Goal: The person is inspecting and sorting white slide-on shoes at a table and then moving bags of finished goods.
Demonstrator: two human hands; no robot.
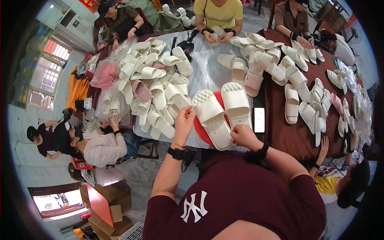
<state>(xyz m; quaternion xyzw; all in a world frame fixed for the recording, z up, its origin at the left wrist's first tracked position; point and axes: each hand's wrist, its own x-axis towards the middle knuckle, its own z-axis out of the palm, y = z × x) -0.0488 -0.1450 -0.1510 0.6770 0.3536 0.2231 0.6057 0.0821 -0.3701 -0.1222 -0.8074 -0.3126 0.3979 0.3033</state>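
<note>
Two white slippers, the left one and the right one, are above the middle of the near edge of the tabletop, side by side, probably so both can be compared. The left hand pinches the left slipper's outer rim, apparently steadying it; the right hand curls closed on the right slipper's heel. Both show broad smooth straps, quilted footbeds and small dark heel marks. A red disc shows beneath; a phone lies just right. More slippers heap toward the tabletop's left edge.

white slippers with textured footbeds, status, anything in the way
Left hand pinching side of left white slipper. Right hand at heel of right white slipper. Round red object partly behind; no visible obstruction.
</note>
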